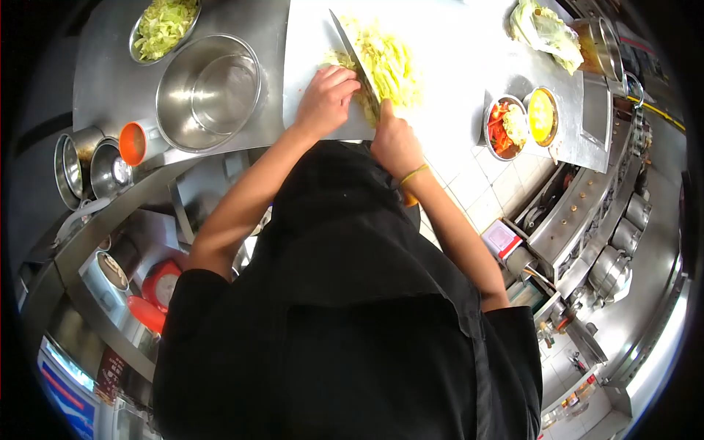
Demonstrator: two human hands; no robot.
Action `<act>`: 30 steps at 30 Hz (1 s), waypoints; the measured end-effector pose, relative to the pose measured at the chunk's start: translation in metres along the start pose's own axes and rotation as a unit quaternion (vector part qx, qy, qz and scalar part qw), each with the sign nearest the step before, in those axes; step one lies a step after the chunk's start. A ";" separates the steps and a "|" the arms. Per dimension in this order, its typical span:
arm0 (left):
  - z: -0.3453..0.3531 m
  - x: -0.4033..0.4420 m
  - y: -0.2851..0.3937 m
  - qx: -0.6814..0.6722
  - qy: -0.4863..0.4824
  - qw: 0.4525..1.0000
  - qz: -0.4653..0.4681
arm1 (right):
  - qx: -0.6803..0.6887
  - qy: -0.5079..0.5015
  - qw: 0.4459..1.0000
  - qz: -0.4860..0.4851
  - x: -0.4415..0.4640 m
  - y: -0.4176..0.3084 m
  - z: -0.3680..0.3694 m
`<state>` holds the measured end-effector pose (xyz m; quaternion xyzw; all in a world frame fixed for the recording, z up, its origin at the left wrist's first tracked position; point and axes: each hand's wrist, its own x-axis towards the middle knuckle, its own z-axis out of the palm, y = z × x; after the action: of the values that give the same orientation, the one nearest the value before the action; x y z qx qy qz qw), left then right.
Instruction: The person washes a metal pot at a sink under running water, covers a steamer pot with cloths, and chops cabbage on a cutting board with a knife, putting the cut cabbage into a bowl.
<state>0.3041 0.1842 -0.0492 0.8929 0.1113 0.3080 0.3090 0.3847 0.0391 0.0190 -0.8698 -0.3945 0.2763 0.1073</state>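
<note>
My right hand (pixel 396 143) is wrapped around the handle of a long kitchen knife (pixel 354 55), whose blade points away over the white cutting board (pixel 447 95). Shredded cabbage (pixel 390 66) lies heaped along the blade's right side, with a few pale shreds on its left. My left hand (pixel 326 99) is on the left of the blade, fingers bent and close together, their tips against or right beside the metal. What lies under those fingertips is hidden.
Left of the board are a large steel bowl (pixel 207 94), a bowl of cut cabbage (pixel 163 29) and an orange-lined cup (pixel 133 143). To the right stand a bowl of red pieces (pixel 501 136), a bowl of yellow liquid (pixel 541 117) and a bagged cabbage (pixel 546 33).
</note>
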 end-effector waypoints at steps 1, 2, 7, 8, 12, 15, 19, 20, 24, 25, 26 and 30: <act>-0.001 -0.004 0.002 -0.026 0.000 1.000 -0.007 | 0.005 -0.004 1.000 -0.010 0.005 0.000 -0.004; -0.001 -0.005 0.004 -0.054 0.001 0.998 -0.012 | 0.009 -0.004 1.000 -0.017 0.004 0.001 -0.010; -0.011 -0.010 0.004 -0.077 0.029 0.995 -0.061 | 0.028 -0.042 0.998 0.025 -0.023 -0.007 -0.024; -0.012 -0.009 0.003 -0.048 0.063 0.994 -0.082 | 0.042 -0.033 0.998 0.041 -0.025 -0.007 -0.013; -0.020 0.012 -0.002 0.004 0.088 0.986 -0.142 | 0.053 0.020 0.998 0.028 -0.002 -0.002 0.012; -0.007 0.014 -0.011 -0.024 0.051 0.988 -0.143 | 0.059 0.026 0.998 -0.027 0.005 0.008 -0.013; -0.008 0.013 -0.003 -0.083 0.004 0.989 -0.123 | 0.048 0.013 0.999 0.005 -0.016 -0.008 -0.048; -0.013 0.014 -0.002 -0.069 0.023 0.987 -0.141 | 0.022 0.000 1.000 0.006 -0.018 -0.010 -0.051; -0.012 0.012 -0.009 -0.075 0.043 0.986 -0.139 | -0.021 -0.053 0.998 -0.008 -0.028 -0.013 -0.044; -0.011 0.011 -0.009 -0.074 0.044 0.986 -0.141 | -0.020 -0.054 0.998 -0.010 -0.022 -0.007 -0.028; -0.008 0.010 -0.007 -0.060 0.043 0.991 -0.113 | -0.007 -0.023 1.000 -0.020 -0.013 0.003 -0.002; -0.014 0.002 -0.008 -0.067 0.017 0.991 -0.112 | 0.050 -0.004 0.998 -0.039 0.017 -0.001 0.000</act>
<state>0.2969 0.1975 -0.0446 0.8464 0.1953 0.2936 0.3990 0.3928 0.0522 0.0127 -0.8462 -0.4146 0.2944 0.1594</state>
